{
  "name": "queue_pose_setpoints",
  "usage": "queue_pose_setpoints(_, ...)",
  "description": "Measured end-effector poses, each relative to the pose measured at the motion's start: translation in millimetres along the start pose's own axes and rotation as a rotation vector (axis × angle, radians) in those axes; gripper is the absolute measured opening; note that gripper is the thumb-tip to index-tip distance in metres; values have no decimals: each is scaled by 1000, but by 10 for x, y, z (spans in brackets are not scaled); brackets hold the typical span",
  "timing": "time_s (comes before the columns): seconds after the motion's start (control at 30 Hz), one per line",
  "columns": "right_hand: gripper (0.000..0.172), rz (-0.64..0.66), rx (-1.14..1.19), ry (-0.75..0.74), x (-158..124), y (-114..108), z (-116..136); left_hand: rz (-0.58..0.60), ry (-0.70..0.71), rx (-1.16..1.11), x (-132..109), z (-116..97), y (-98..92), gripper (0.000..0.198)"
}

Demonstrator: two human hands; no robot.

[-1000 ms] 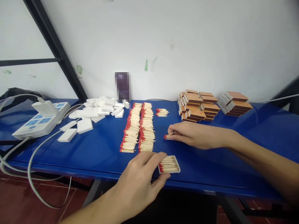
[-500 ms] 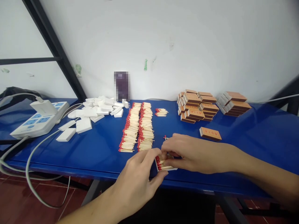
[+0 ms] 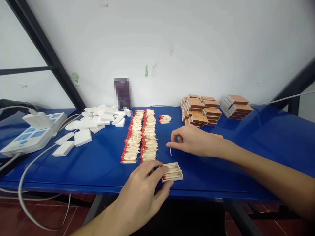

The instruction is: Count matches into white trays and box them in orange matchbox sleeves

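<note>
My left hand (image 3: 142, 188) is closed around the left end of a small white matchbox tray (image 3: 182, 177) near the table's front edge. Red-tipped matches (image 3: 172, 170) lie in the tray, their heads toward my fingers and partly hidden by them. Behind the tray, my right hand (image 3: 188, 140) pinches thumb and index finger together at the upper end of a single match (image 3: 170, 151); its head is covered. Two long rows of matches, a left row (image 3: 134, 137) and a right row (image 3: 149, 137), lie left of my right hand.
A small bunch of matches (image 3: 165, 119) lies behind. Matchboxes (image 3: 203, 109) are stacked at the back right, beside another stack (image 3: 237, 106). White trays (image 3: 98, 118) are heaped at the left, near a power strip (image 3: 31, 132) with a looping white cable (image 3: 21, 186).
My right hand has left the tray and moved back to the loose match, pinching it. My left hand stays on the tray. The view has shifted slightly.
</note>
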State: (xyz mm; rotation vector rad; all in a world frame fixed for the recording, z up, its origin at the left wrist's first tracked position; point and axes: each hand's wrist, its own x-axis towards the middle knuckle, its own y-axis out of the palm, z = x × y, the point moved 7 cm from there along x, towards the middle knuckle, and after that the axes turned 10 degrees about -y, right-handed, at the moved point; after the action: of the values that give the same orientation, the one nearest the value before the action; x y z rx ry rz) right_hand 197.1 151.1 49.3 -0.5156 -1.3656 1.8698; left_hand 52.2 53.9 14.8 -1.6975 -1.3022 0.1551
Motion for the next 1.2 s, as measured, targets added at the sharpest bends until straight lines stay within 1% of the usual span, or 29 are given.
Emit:
queue_pose_setpoints(0.07,30,5,-7,5,17,86,-17,-5,-3,7,-4,-2,-7,24)
queue_pose_setpoints(0.17,24,10,-2,0,8,169,-3,71,-6,50,-3,-21,12,35)
queue_pose_setpoints(0.27,18,41,36,2,-11,205,15,159,2,118,-5,-50,36,34)
queue_pose_setpoints(0.4,15,81,82,13,-20,210,24,188,9,151,1,-70,37,32)
queue_pose_setpoints(0.53,16,72,41,-56,-20,139,33,157,17,127,-4,-57,31,35)
queue_pose_setpoints(0.6,14,75,8,-109,-21,103,36,122,33,131,-12,-53,23,30)
queue_pose_setpoints(0.7,14,114,-5,-177,-21,104,45,98,50,132,-17,-50,24,22)
queue_pose_setpoints(0.77,13,126,-10,-204,-14,122,46,97,51,120,-12,-51,28,21)
queue_pose_setpoints(0.93,11,90,-13,-222,20,163,-4,80,50,115,2,-67,21,33)
queue_pose_setpoints(1.0,13,99,4,-231,25,182,-22,91,39,101,2,-62,21,30)
queue_pose_setpoints(1.13,15,138,21,-208,6,187,-17,119,37,89,-1,-59,14,16)
queue_pose_setpoints(1.2,13,163,23,-183,-8,185,3,126,43,114,-2,-68,8,21)
